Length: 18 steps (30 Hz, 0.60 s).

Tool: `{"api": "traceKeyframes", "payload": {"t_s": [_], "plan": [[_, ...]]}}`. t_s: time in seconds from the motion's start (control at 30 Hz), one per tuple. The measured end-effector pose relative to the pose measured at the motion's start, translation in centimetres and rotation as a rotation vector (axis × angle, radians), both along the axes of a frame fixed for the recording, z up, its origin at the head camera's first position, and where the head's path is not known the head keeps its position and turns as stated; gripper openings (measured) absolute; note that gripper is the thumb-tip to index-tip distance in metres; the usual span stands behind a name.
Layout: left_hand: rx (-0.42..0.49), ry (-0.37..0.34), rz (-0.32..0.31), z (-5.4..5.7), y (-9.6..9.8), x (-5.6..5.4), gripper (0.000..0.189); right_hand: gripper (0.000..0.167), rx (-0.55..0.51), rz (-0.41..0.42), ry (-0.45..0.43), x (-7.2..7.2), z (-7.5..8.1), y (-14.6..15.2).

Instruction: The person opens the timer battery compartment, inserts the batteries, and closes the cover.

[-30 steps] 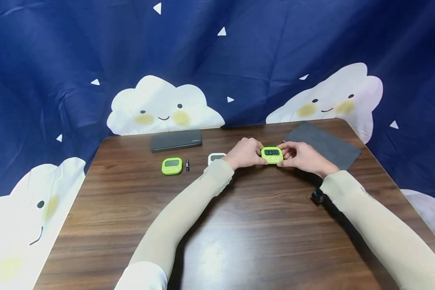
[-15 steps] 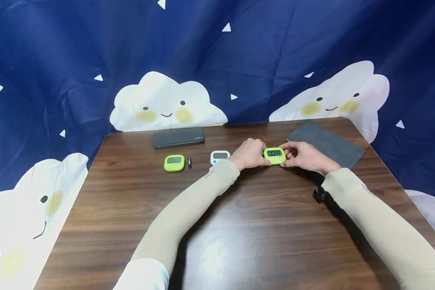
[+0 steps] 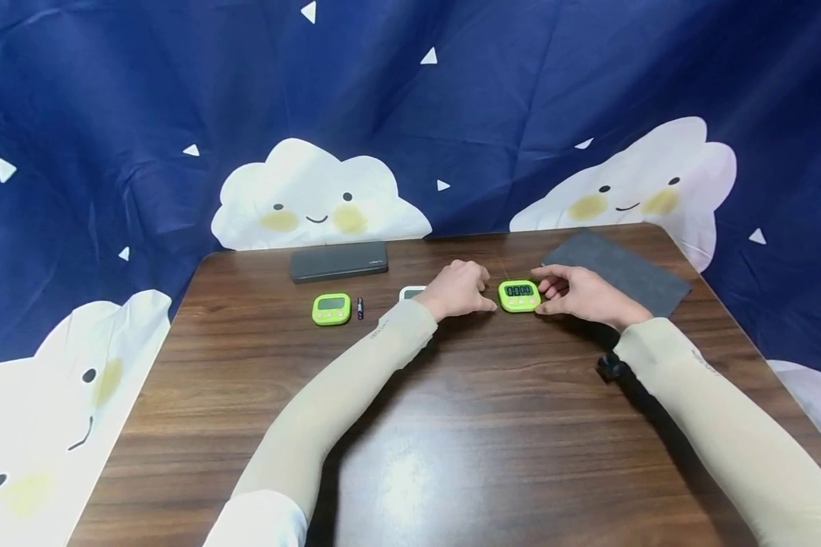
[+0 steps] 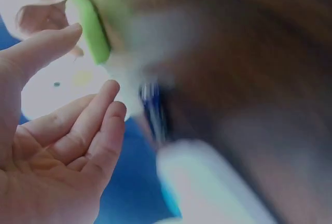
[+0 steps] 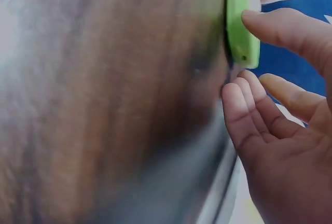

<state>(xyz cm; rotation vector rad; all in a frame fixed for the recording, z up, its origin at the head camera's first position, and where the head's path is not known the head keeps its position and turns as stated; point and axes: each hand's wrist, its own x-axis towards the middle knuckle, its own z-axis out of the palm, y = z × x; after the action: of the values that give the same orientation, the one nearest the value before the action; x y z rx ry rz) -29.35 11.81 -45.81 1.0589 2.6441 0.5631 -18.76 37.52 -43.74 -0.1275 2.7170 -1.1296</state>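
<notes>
A lime-green digital timer (image 3: 519,296) lies face up on the table at right of centre, zeros on its display. My left hand (image 3: 457,289) is just left of it and apart from it, with fingers loosely bent around nothing. On the right side my right hand (image 3: 581,294) has its thumb and fingertips close to the timer's edge. In the right wrist view the thumb (image 5: 288,29) overlaps the green rim, and contact is hard to tell. A white timer (image 3: 410,292) is partly hidden behind my left wrist.
A second green timer (image 3: 331,309) and a small dark battery (image 3: 359,308) lie at left on the wooden table (image 3: 492,425). Behind them is a dark grey case (image 3: 339,261). A flat grey sheet (image 3: 619,270) lies at back right. A patterned blue curtain (image 3: 465,114) hangs behind.
My left hand has let go of the green timer and moved left. The right fingers have loosened from its right side. The timer stays on the table.
</notes>
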Motion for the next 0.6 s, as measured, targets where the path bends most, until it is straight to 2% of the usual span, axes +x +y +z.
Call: {"api": "traceKeyframes", "payload": {"t_s": [0.07, 0.1, 0.13, 0.17, 0.3, 0.4, 0.5, 0.6], "plan": [[0.037, 0.005, -0.006, 2.5, -2.6, 1.1, 0.065, 0.073, -0.008, 0.003, 0.025, 0.0, 0.6, -0.2], [0.070, 0.016, 0.000, 2.8, -3.7, 1.0, 0.064, 0.070, -0.009, 0.006, 0.041, 0.1, 0.9, -0.4], [0.094, 0.016, 0.007, 3.9, -5.0, 1.5, 0.061, 0.067, -0.007, 0.010, 0.060, 0.1, 1.2, -0.6], [0.131, 0.021, 0.016, 4.2, -6.2, 1.5, 0.060, 0.063, -0.005, 0.012, 0.075, 0.1, 1.7, -0.9], [0.236, 0.011, 0.065, 4.9, -10.0, 1.0, 0.059, 0.056, 0.055, 0.042, 0.135, -0.3, 3.3, -2.7], [0.279, -0.015, 0.093, 5.1, -11.9, 0.6, 0.061, 0.058, 0.085, 0.072, 0.147, -1.0, 4.2, -4.4], [0.286, -0.052, 0.093, 4.8, -12.7, 0.4, 0.064, 0.063, 0.091, 0.090, 0.140, -1.9, 4.2, -6.0], [0.251, -0.079, 0.064, 4.2, -12.8, 0.4, 0.066, 0.066, 0.064, 0.091, 0.123, -2.6, 3.3, -7.5]]}}
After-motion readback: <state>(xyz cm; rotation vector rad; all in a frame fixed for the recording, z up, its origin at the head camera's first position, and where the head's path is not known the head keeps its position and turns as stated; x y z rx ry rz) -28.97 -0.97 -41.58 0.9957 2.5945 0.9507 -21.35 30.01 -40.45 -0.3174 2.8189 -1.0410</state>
